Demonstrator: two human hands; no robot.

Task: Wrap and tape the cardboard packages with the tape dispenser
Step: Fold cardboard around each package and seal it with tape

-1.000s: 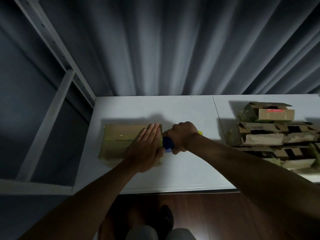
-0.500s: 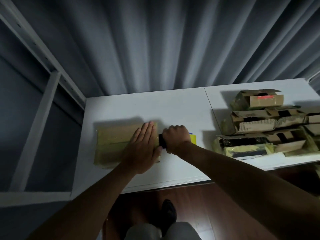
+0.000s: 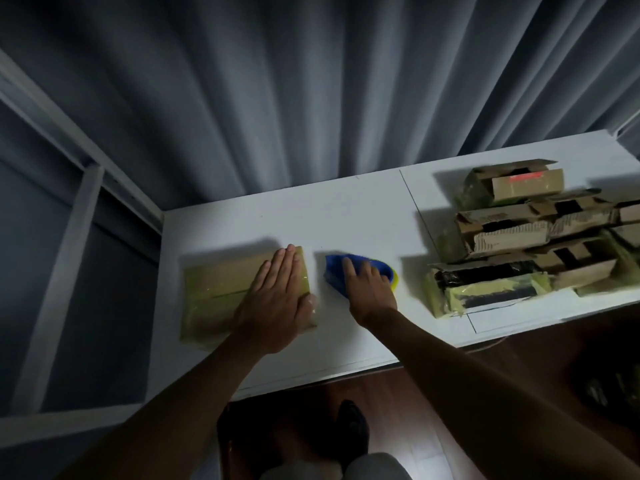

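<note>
A flat cardboard package [image 3: 214, 289], wrapped in clear tape, lies on the left part of the white table [image 3: 346, 216]. My left hand [image 3: 277, 299] presses flat on its right half, fingers straight and together. Just right of the package lies the blue tape dispenser [image 3: 334, 268] with a yellow roll [image 3: 394, 276] at its far end. My right hand [image 3: 367, 289] rests on top of the dispenser with its fingers loosely extended, not wrapped round the handle. A narrow strip of table separates the dispenser from the package.
A pile of several torn, partly taped cardboard boxes [image 3: 519, 237] fills the right side of the table. A grey curtain [image 3: 311, 98] hangs behind. A white metal shelf frame [image 3: 69, 237] stands at the left. The table's front edge runs close to my body.
My right hand has loosened its fist grip on the dispenser handle and moved it right, away from the package edge, laying it on the table. My left hand stays flat on the package.
</note>
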